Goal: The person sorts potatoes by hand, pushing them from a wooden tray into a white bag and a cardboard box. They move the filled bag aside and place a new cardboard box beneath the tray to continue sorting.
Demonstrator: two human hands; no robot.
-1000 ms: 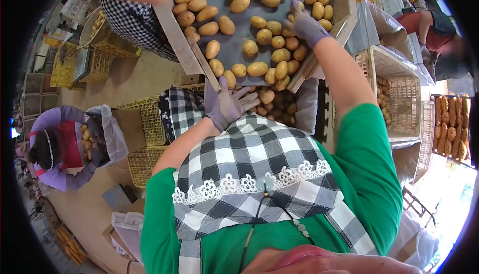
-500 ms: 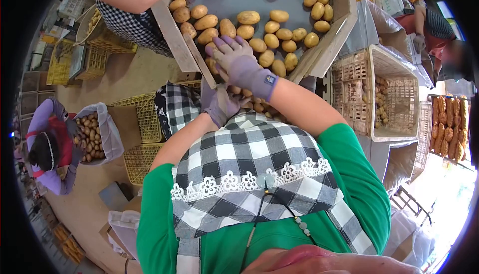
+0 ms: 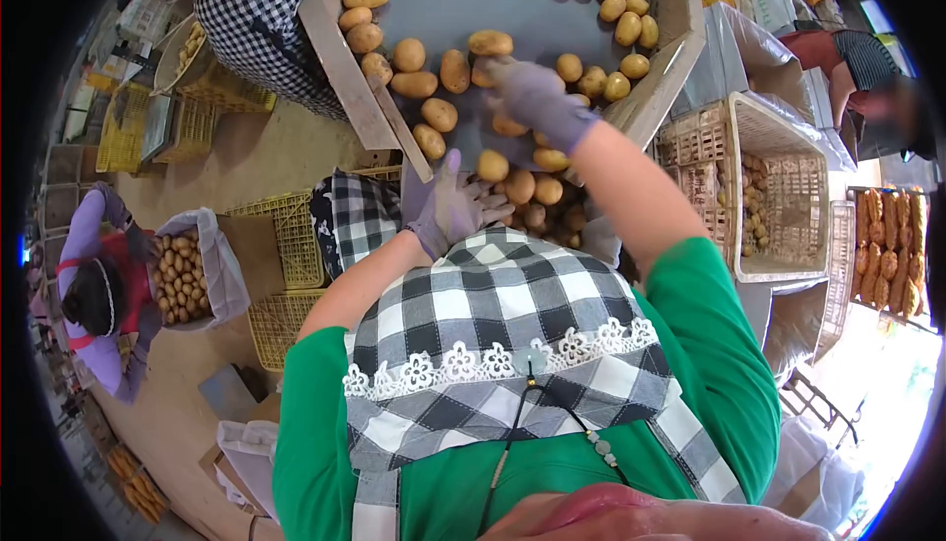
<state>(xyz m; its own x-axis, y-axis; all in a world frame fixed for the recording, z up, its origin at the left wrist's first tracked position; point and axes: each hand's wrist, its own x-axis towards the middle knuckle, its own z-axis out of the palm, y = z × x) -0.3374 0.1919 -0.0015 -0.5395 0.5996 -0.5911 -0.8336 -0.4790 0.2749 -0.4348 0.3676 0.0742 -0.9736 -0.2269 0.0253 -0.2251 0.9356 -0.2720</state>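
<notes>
My right hand (image 3: 540, 102), in a lilac-grey glove, reaches over the potatoes (image 3: 455, 71) at the near end of a grey-bottomed sorting tray with wooden sides (image 3: 340, 78). Motion smears its fingers, which overlap several potatoes. My left hand (image 3: 453, 211), gloved alike, is held low at the tray's narrow mouth, thumb up and fingers spread, with nothing in it. Just right of its fingertips, potatoes (image 3: 520, 186) drop past the mouth onto a heap (image 3: 552, 224) in front of my checked apron. Whatever holds that heap is mostly hidden.
A pale plastic crate (image 3: 778, 265) with some potatoes stands at the right; yellow crates (image 3: 286, 324) are at the left. One person (image 3: 99, 295) bends over a lined box of potatoes (image 3: 182, 280). Other people are at the upper left (image 3: 261, 24) and upper right (image 3: 867, 73).
My right hand has moved up and right, farther over the tray. My left hand has opened out at the mouth. Potatoes near the mouth have moved down, baring more grey bottom. Another person's arm has drawn back.
</notes>
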